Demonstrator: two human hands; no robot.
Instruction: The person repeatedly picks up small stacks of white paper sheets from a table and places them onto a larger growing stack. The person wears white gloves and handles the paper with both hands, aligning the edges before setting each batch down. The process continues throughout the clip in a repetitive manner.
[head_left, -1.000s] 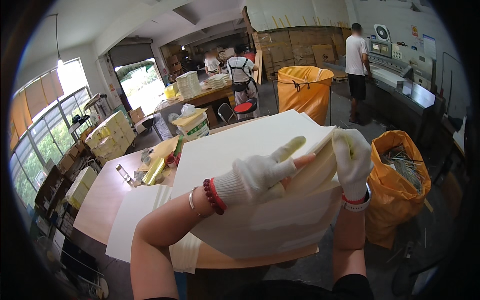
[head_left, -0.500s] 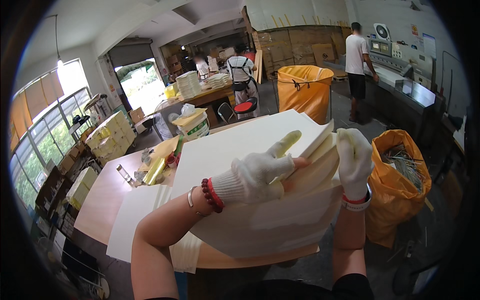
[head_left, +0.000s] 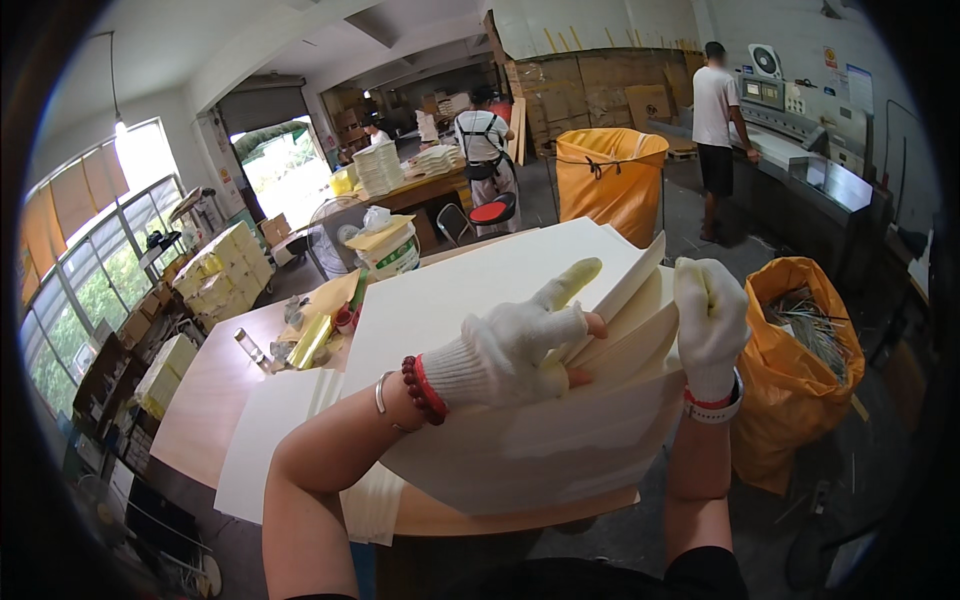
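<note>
A stack of large white paper sheets [head_left: 450,280] lies before me, its right-hand edges curled up and fanned into separate layers. My left hand [head_left: 525,345], in a white knit glove with bare fingertips, rests on the stack. Its thumb stretches out, and the other fingers are spread among the lifted layers. At the right corner, my right hand [head_left: 708,315], also gloved, is closed with fingers and thumb pinched on the raised sheet edges. The exact number of sheets in that pinch is hidden.
The wooden table [head_left: 200,400] holds a yellow roll [head_left: 310,342] and a white bucket [head_left: 388,252]. Orange bags stand beyond the table [head_left: 610,185] and at right, the latter full of paper strips [head_left: 805,330]. One person [head_left: 712,130] works at a machine; others stand farther back.
The fingers of my left hand have spread a little, and the layers beside them are fanned wider apart. My right hand stays nearly in place at the corner.
</note>
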